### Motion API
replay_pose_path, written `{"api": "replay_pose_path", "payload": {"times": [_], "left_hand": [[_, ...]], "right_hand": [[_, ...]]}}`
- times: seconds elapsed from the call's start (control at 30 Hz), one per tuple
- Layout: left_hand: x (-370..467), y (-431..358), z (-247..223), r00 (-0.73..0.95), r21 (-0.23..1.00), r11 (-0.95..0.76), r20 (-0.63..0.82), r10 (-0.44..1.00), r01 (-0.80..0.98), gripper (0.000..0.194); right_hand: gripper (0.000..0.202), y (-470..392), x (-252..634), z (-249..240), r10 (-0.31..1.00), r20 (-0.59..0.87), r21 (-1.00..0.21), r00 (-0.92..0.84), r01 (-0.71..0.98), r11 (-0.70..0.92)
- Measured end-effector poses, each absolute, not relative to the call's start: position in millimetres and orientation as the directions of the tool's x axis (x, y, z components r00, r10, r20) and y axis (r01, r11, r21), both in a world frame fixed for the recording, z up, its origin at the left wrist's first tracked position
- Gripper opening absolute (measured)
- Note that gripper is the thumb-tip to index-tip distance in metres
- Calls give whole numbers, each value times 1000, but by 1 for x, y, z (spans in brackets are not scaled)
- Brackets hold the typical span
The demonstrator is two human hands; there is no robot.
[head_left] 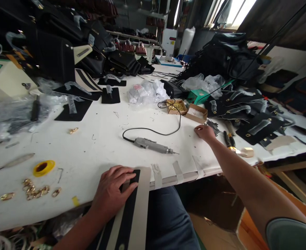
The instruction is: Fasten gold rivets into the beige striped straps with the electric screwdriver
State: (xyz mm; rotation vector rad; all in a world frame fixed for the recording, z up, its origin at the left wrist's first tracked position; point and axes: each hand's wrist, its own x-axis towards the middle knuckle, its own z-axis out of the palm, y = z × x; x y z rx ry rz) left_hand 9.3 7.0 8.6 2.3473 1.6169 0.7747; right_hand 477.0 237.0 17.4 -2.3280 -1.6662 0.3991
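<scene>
My left hand (113,187) holds a beige panel with black stripes (142,201) that leans from my lap onto the table's front edge. Its fingers and thumb lie over the panel's upper end. Further out, my right hand (204,132) rests low over the table with its fingertips pinched together; what they hold, if anything, is too small to make out. Beside it are a pile of small dark flat pieces (212,127) and a cardboard box with white contents (196,113). Between the hands lies a grey electric screwdriver (153,145), its bit pointing right.
A box of small brass parts (176,107) stands by a green box (198,96). Pliers (229,139) lie at right near black leather pieces (259,128). At left are yellow tape (43,168), gold chain links (34,189) and an awl (13,162). Black bags (87,48) crowd the back.
</scene>
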Motion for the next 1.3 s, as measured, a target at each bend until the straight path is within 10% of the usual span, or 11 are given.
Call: {"api": "replay_pose_path", "payload": {"times": [0.57,1.3], "left_hand": [[11,7,8,265,461,-398,327,907,793,18],[12,4,9,245,475,-378,319,916,794,18]], "right_hand": [[25,184,453,-6,957,283,-365,65,930,45],[27,173,442,-1,944,327,-203,-49,972,121]]}}
